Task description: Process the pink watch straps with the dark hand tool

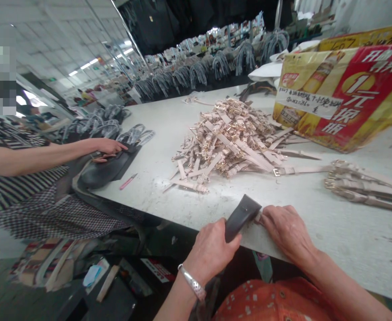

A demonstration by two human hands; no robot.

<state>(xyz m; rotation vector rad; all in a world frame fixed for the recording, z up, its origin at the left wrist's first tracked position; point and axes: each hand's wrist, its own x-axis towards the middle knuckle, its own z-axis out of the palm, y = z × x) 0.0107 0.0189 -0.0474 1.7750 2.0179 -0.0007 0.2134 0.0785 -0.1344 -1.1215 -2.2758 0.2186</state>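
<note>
My left hand point(212, 247), with a silver bangle at its wrist, is closed around a dark, smooth leather-like strap point(243, 213). The strap's wide, squared end points up and away, over the table's front edge. Beside that end my right hand point(284, 227) is closed in a pinch, its fingertips at a small pale bit that is mostly hidden. Beyond both hands lies a big heap of pale pink buckle straps point(232, 140) with gold-coloured buckles. One strap stretches from the heap toward a bundle of similar straps point(359, 183) on the right.
A yellow and red carton point(343, 98) stands at the back right of the white table point(162, 205). A pink-handled tool point(128, 181) lies at left. There a co-worker's hand point(111, 148) rests on a black piece point(107, 169), near plastic-wrapped handles point(95, 122).
</note>
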